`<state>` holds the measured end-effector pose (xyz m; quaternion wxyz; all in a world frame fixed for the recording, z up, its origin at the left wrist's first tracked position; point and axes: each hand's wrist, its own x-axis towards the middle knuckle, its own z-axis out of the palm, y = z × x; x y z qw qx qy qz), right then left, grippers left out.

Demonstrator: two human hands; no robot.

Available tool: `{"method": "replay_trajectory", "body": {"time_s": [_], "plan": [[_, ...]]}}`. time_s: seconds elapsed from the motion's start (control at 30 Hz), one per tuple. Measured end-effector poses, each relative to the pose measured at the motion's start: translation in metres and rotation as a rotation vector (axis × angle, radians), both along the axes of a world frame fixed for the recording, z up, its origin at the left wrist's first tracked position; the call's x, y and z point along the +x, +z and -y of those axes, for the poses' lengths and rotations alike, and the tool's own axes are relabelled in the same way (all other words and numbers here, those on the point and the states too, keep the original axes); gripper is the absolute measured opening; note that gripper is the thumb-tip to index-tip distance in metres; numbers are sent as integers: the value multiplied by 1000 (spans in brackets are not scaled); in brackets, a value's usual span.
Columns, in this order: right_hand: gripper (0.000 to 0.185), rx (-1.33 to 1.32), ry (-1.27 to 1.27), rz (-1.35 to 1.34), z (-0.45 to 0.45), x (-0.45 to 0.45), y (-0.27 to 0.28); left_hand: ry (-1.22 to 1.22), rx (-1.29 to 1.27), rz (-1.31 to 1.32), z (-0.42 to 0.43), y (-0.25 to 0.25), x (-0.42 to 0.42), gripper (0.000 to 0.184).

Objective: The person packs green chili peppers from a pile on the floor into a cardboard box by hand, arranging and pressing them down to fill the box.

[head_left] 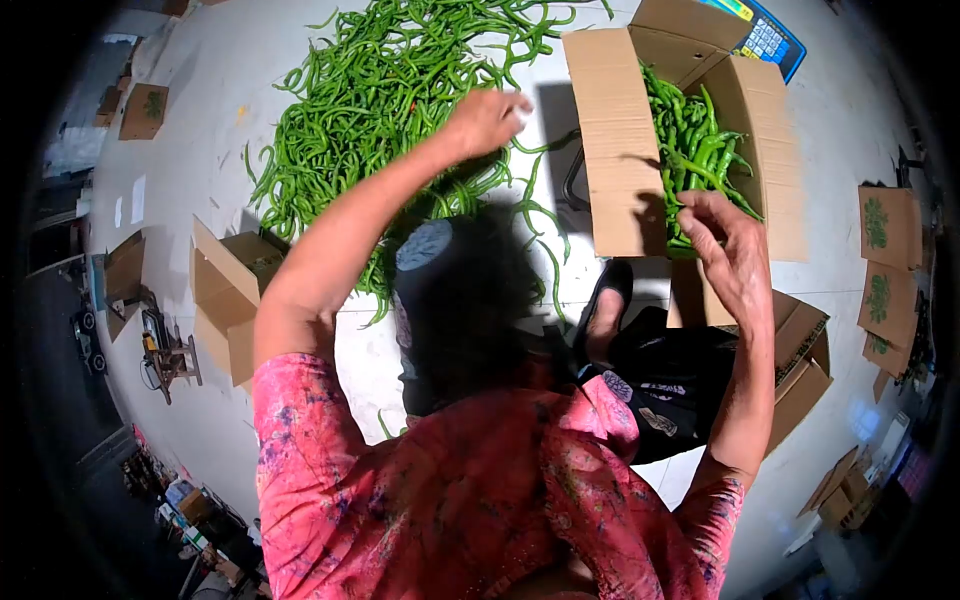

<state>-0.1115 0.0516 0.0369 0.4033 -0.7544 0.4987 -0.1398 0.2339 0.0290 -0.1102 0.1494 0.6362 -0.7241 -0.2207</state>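
A large heap of long, curly green chili peppers (pixel 370 110) is spread on the pale floor in front of me. My left hand (pixel 488 122) is over the heap's right edge, its fingers curled together; a blurred whitish spot shows at the fingertips, and what they hold is unclear. To the right stands an open cardboard box (pixel 612 140) with its flaps folded out, partly filled with green chili peppers (pixel 705 150). At the box's near side my right hand (pixel 735 250) has thumb and fingers bent into a pinch beside the peppers. Anything between those fingertips is too small to make out.
A blue scale with a keypad (pixel 768 42) sits behind the box. Another open carton (pixel 228 290) stands left of the heap, and one more (pixel 800 375) is by my right arm. Several loose peppers (pixel 540 215) lie between heap and box, near my foot (pixel 605 315).
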Motion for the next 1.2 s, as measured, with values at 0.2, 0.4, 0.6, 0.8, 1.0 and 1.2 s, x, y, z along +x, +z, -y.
{"method": "replay_trajectory", "body": {"time_s": [0.2,0.4,0.6,0.8,1.0,1.2], "plan": [[24,-31,294,-178,-10,2,-6,-215,-89,-62,-83,-199,-24,20],[30,59,465,-431,-20,23,-3,-28,-34,77,-97,-235,-59,26],[39,33,432,-509,-14,33,-8,150,283,213,-84,-259,-62,27],[41,-32,470,-501,-16,32,-10,-94,-169,240,-73,-211,-43,24],[44,-14,522,-509,-17,29,-15,-751,43,-63,-105,-231,-81,8],[40,2,460,-543,-19,32,-17,-679,-367,-102,-139,-270,-89,12]]}}
